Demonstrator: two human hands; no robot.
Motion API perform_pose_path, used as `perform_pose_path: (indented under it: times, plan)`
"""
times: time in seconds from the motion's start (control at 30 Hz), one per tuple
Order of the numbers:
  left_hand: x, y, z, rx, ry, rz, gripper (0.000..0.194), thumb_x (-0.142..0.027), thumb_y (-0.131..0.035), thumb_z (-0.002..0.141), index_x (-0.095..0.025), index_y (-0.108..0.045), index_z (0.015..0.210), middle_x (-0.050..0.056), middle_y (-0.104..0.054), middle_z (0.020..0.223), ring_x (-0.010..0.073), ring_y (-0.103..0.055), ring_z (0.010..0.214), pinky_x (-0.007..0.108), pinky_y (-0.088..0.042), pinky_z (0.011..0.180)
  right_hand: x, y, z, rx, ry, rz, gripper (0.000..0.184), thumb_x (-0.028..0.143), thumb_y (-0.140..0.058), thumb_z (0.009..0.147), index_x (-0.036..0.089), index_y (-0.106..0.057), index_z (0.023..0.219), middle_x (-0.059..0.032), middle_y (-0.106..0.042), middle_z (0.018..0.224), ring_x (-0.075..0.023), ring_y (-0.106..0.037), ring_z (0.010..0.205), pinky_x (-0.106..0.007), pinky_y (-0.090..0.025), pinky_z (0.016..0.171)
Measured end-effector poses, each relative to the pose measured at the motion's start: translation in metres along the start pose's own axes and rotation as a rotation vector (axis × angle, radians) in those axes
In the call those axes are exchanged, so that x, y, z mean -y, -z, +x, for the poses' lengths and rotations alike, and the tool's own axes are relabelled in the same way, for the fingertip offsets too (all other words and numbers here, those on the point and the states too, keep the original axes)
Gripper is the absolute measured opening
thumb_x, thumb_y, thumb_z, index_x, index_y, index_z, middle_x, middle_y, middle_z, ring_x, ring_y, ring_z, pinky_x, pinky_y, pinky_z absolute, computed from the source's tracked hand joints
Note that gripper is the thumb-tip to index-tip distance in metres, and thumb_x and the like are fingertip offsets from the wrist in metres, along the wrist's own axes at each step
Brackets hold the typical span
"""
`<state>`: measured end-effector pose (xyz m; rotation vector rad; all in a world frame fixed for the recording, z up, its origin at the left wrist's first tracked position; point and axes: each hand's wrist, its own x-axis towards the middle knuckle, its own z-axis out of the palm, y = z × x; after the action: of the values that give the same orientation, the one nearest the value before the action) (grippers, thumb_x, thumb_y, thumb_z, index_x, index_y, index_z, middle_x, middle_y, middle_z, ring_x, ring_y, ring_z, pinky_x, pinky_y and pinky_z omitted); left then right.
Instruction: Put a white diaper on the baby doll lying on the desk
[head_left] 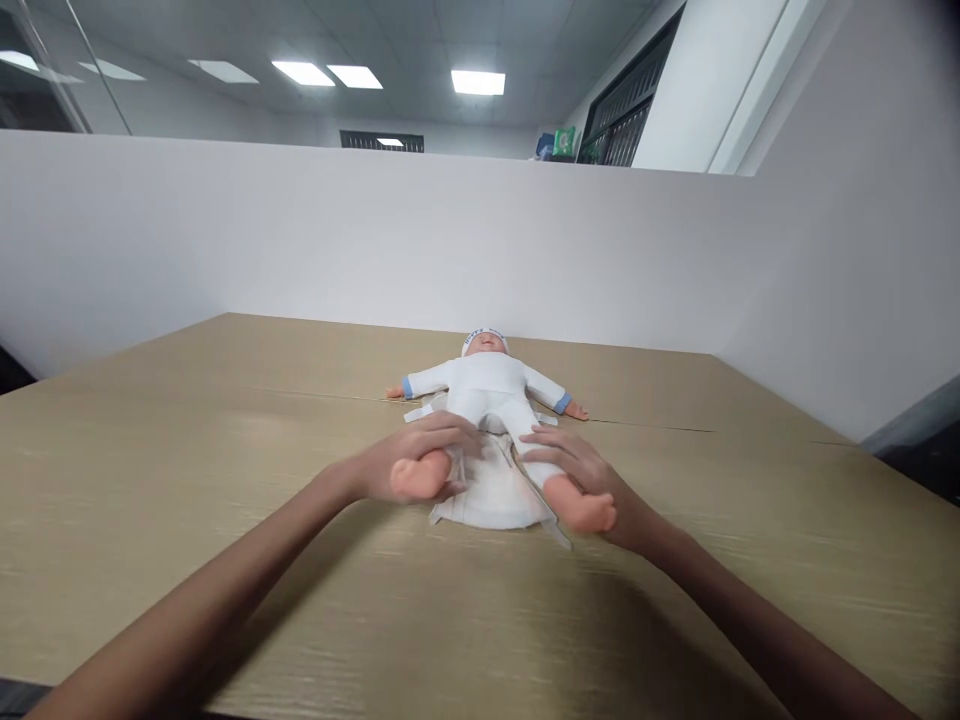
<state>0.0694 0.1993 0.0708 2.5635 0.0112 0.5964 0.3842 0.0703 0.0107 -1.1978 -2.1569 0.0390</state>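
Note:
A baby doll (489,378) in a white suit with blue cuffs lies on its back, head away from me, arms spread. Its legs point toward me, bare feet nearest. My left hand (416,450) is closed round the leg on the left, fingers over the top, close to the foot (421,475). Around the other leg, from its outer side, curls my right hand (581,470), slightly blurred, behind the foot (581,503). An opened white diaper (491,500) lies under the doll, its front part flat between the legs. Its tabs stick out beside the hips.
The wood-toned table (225,430) has a seam running across it behind my hands. A low white partition (337,230) stands along its far edge, with a white wall to the right. Beyond the partition are a green package (564,141) and ceiling lights.

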Motion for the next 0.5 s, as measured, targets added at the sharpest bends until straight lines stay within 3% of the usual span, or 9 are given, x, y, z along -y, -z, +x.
perform_pose_path:
  times: [0.1,0.23,0.37,0.5]
  plan:
    - [0.021,-0.007,-0.032,0.083,-0.020,0.061,0.057,-0.033,-0.077,0.092,-0.028,-0.059,0.145,0.014,-0.064,0.152,0.0378,-0.053,0.149,0.056,-0.045,0.124,-0.023,-0.007,-0.021,0.062,0.128,-0.089,0.041,0.020,-0.051,0.100,0.029,-0.069,0.135,-0.0075,-0.061,0.158,-0.0303,-0.052,0.152,-0.051,-0.050,0.120]
    - [0.034,-0.016,-0.047,0.161,0.001,0.154,0.074,-0.016,-0.073,0.087,-0.027,-0.050,0.157,0.011,-0.056,0.163,0.0362,-0.041,0.159,0.057,-0.043,0.127,-0.043,-0.019,-0.031,0.097,0.195,-0.230,0.037,0.021,-0.047,0.108,0.031,-0.068,0.137,-0.0071,-0.060,0.160,-0.0291,-0.049,0.155,-0.050,-0.054,0.116]
    - [0.029,-0.016,-0.045,0.216,0.054,0.205,0.073,0.000,-0.058,0.090,-0.029,-0.051,0.157,0.007,-0.052,0.167,0.0301,-0.037,0.163,0.055,-0.041,0.130,-0.039,-0.017,-0.030,0.123,0.152,-0.232,0.037,0.020,-0.051,0.110,0.032,-0.068,0.139,-0.0075,-0.060,0.161,-0.0285,-0.050,0.155,-0.052,-0.053,0.118]
    - [0.022,-0.014,-0.045,0.229,0.128,0.142,0.067,-0.004,-0.058,0.097,-0.033,-0.052,0.158,0.006,-0.050,0.169,0.0292,-0.036,0.164,0.055,-0.041,0.131,-0.031,-0.012,-0.031,0.177,0.068,-0.126,0.043,0.019,-0.055,0.106,0.035,-0.068,0.143,-0.0065,-0.057,0.164,-0.0299,-0.049,0.156,-0.055,-0.053,0.119]
